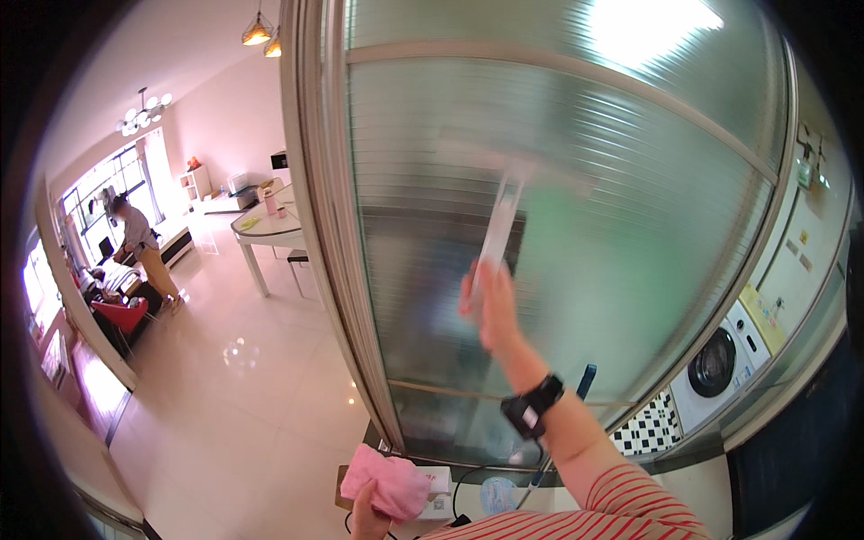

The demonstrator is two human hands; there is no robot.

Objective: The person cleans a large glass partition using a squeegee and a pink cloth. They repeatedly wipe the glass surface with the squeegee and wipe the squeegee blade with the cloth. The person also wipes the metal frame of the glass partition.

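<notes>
A ribbed, frosted glass door panel in a pale metal frame stands straight before me. My right hand grips the white handle of a squeegee, raised against the glass; its wide head is blurred, so contact along the blade is hard to judge. Low at the bottom of the view, my left hand holds a folded pink cloth, thumb on top. A black device is strapped to my right wrist.
Beneath the cloth are white boxes and a black cable. A pole with a blue end leans by the door. At right, a washing machine stands past the frame. Leftward, a person stands near a red chair; a table is nearer.
</notes>
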